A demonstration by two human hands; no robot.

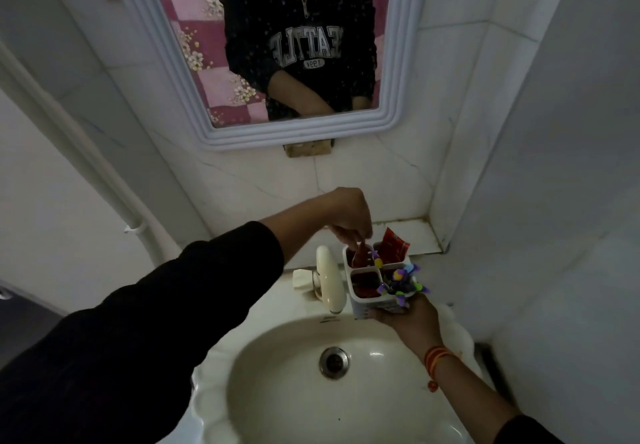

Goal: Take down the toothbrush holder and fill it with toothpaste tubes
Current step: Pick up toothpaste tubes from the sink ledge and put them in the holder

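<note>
The white four-compartment toothbrush holder (375,282) is held above the back rim of the sink (214,384), just right of the faucet (330,279) — the right hand (407,317) cups its base, fingers curled around it. A red toothpaste tube (393,246) stands in the back right compartment. The left hand (346,216) reaches from above, its fingertips pinched on another red tube (358,255) in the back left compartment — purple flowers (403,282) fill the front right one.

One holder (367,300), three red tubes (394,244).
</note>
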